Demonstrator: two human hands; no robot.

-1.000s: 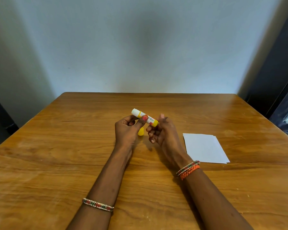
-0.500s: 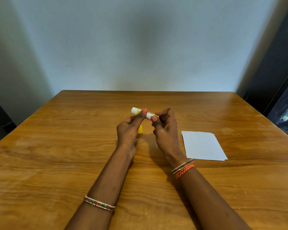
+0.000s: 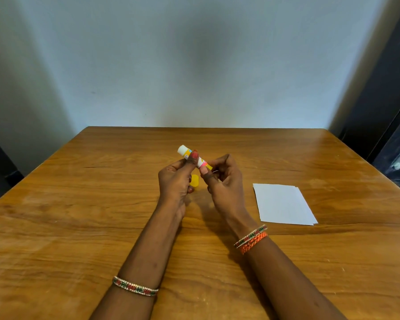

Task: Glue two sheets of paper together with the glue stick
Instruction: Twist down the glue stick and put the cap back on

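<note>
While the glue stick (image 3: 192, 157) is held above the table (image 3: 79, 215), the left hand (image 3: 174, 181) grips its body and the right hand (image 3: 222, 179) now pinches its yellow base, likely twisting glue out; the sheets of paper (image 3: 284, 204) lie untouched, right; the yellow cap (image 3: 195, 180) is half hidden; whether glue shows, I cannot tell.

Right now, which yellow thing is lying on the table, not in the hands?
The yellow cap, lying on the table between the hands. The glue stick is held up.

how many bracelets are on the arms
3: one beaded bracelet on the left forearm, one beaded bracelet and one orange braided bracelet side by side on the right wrist. None seem hidden.
</note>
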